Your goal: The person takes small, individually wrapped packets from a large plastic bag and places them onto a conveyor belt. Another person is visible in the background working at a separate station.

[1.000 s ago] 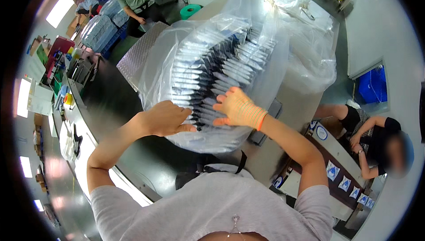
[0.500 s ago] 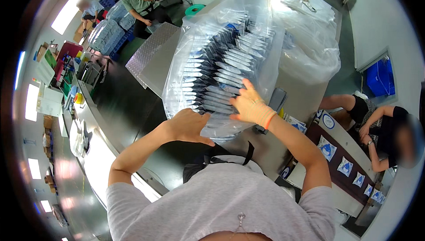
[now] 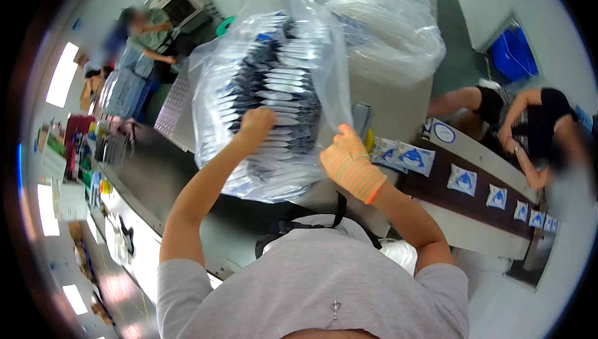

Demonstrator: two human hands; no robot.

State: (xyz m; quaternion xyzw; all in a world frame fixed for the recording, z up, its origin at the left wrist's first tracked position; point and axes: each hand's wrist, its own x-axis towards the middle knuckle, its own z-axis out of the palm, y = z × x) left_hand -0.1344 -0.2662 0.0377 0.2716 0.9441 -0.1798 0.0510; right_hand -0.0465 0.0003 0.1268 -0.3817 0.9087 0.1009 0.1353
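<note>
A large clear plastic bag stands in front of me, with rows of small silvery and dark-blue packets packed on edge inside it. My left hand is bare and closed over the middle of the rows; what its fingers hold, if anything, is hidden beneath it. My right hand, in an orange striped knit glove, is closed at the bag's right side, with plastic film pulled toward its fingertips.
At the right, a brown conveyor belt carries white packets with a blue design. A person sits beyond it. More clear film covers the table's far end. Another person sits at the far left near stacked bundles.
My left hand has moved from the bag's near edge onto the packets and closed. My right hand has left the packets and closed at the bag's right side. The view has shifted.
</note>
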